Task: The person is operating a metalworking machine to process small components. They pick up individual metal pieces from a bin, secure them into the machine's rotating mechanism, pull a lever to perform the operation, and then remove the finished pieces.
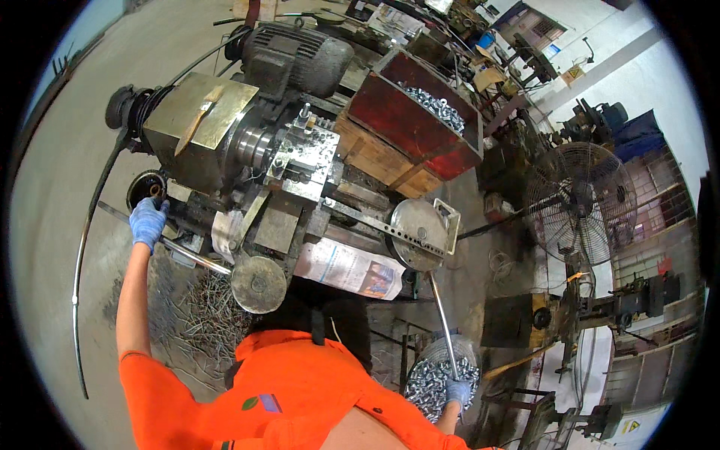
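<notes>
My left hand [148,223], in a blue glove, is at the left end of the lathe, beside a round dark pot-like part [145,187]. Its fingers curl at the lower edge of that part; what they grip is hidden. A bare metal bar [196,259] slants past just below this hand. At the lower right, my gloved right hand [457,393] closes around the lower end of a long shiny lever rod [442,315]. The rod runs down from a round metal plate [418,232]. Beneath this hand sits a round basket [474,346] full of small shiny metal parts [431,386].
A red box [409,131] of metal pieces rests on a wooden crate [386,157]. A brush [196,124] lies on the lathe's headstock cover [169,112]. Metal shavings [206,315] cover the floor below. A large fan [581,202] stands to the right. A newspaper [349,266] lies near me.
</notes>
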Demonstrator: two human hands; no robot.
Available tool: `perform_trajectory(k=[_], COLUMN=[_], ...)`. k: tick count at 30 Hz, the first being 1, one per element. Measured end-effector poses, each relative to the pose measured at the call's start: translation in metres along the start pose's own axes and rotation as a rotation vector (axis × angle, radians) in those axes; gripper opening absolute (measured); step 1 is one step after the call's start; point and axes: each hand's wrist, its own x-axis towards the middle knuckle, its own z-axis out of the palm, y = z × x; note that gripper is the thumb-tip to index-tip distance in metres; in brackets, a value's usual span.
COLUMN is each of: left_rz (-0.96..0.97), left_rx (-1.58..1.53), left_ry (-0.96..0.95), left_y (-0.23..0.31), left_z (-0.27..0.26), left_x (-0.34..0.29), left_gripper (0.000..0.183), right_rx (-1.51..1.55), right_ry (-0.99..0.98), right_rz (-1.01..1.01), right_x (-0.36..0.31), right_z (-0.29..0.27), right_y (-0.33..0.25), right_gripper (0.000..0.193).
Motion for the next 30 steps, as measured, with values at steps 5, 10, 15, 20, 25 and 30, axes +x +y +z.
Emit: perform_trajectory(k=[5, 10, 15, 20, 25, 30], left_rz=[0.012, 0.013, 0.009, -0.007, -0.034, -0.026], left_rx=[-0.022, 0.002, 0.002, -0.045, -0.154, -0.182], left_ry=[0.01, -0.006, 0.001, 0.046, 0.039, 0.087], left_y=[-0.003, -0.002, -0.003, 0.002, -0.001, 0.009], left_z=[0.004, 0.005, 0.004, 0.005, 0.009, 0.017], left_x=[0.002, 0.002, 0.003, 0.001, 0.0, -0.009], left_gripper=[0.033, 0.035, 0.035, 0.035, 0.03, 0.029], right_rx=[-0.014, 0.081, 0.03, -0.233, -0.295, -0.258], right_ry=[-0.036, -0.007, 0.243, 0.255, 0.243, 0.369], right_rz=[0.013, -0.07, -0.34, -0.443, -0.488, -0.3], right_x=[0.02, 0.015, -0.005, 0.029, 0.115, 0.189], right_z=[0.02, 0.014, 0.007, -0.007, -0.029, -0.055], right_y=[0.015, 0.002, -0.086, -0.133, -0.167, -0.259], right_gripper=[0.053, 0.047, 0.055, 0.059, 0.051, 0.057])
